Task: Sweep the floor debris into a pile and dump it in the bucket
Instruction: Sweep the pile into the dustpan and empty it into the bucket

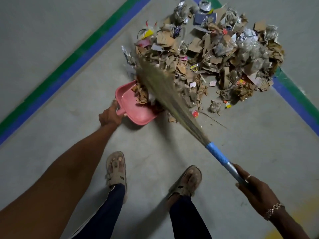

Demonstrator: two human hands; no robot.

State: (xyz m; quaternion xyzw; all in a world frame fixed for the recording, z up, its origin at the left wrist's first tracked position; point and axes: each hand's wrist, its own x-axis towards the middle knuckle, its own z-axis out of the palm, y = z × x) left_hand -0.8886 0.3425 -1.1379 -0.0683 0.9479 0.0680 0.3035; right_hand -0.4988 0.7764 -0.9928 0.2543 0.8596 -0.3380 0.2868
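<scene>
Debris lies heaped on the grey floor, a wide pile of torn cardboard, crumpled foil, clear plastic and bright wrappers, just beyond and to the right of the pink dustpan. The pile's near-left edge meets the dustpan's open mouth, and some cardboard scraps lie inside the pan.

The dustpan sits low on the floor with its mouth turned toward the pile. The left grip is closed round the dustpan's short handle at its near-left end, fingers curled about it.

The broom, a bundle of soft grass bristles blurred by motion, crosses the dustpan's right side, its tips in the edge of the pile at the pan's mouth. Its blue-sleeved handle runs away from the dustpan, nearer and to the right, into the right grip, which is wrapped round the silvery end of the handle. A ring and a bracelet show on that hand and wrist.

Right of the dustpan a few loose pieces lie apart from the pile: a red wrapper, a grey crumpled wad and a yellow-and-white scrap.

Nearer than the dustpan stand two sandalled feet. Left of the dustpan a blue-and-green stripe runs diagonally across the floor.
</scene>
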